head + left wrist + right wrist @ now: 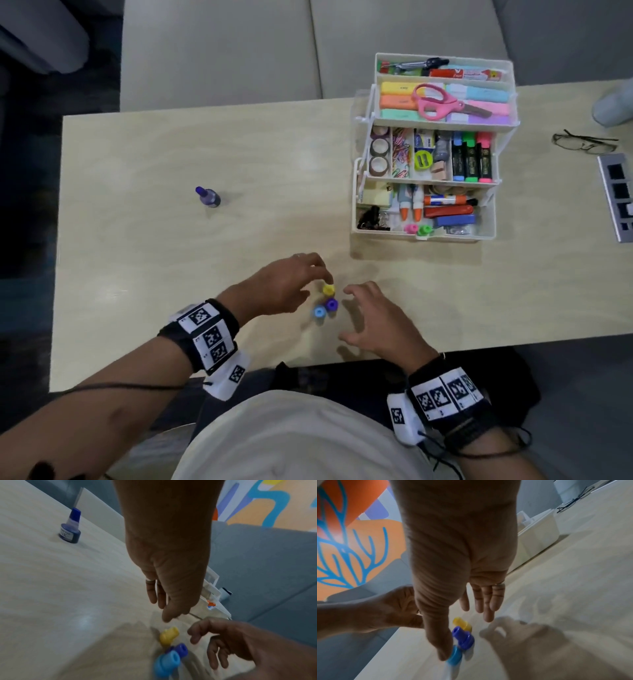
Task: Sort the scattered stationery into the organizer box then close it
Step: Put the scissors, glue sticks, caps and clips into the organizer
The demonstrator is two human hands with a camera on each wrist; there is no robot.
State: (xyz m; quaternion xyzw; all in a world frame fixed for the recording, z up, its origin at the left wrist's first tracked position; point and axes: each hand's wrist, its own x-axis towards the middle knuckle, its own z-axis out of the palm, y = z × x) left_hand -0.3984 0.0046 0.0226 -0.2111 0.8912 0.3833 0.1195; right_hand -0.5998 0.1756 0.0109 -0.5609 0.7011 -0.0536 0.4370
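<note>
At the lower centre of the head view, three small plastic caps, yellow (328, 290), purple (331, 304) and light blue (319, 311), lie clustered on the counter (171, 240). The left hand (287, 284) and right hand (380, 318) flank them, fingers loosely spread, gripping nothing. The organizer box (424, 236) stands open at upper right, tiers full. An ink bottle (207, 197) stands upright at centre left.

Three loose caps (325, 303), one ink bottle (208, 197).
</note>
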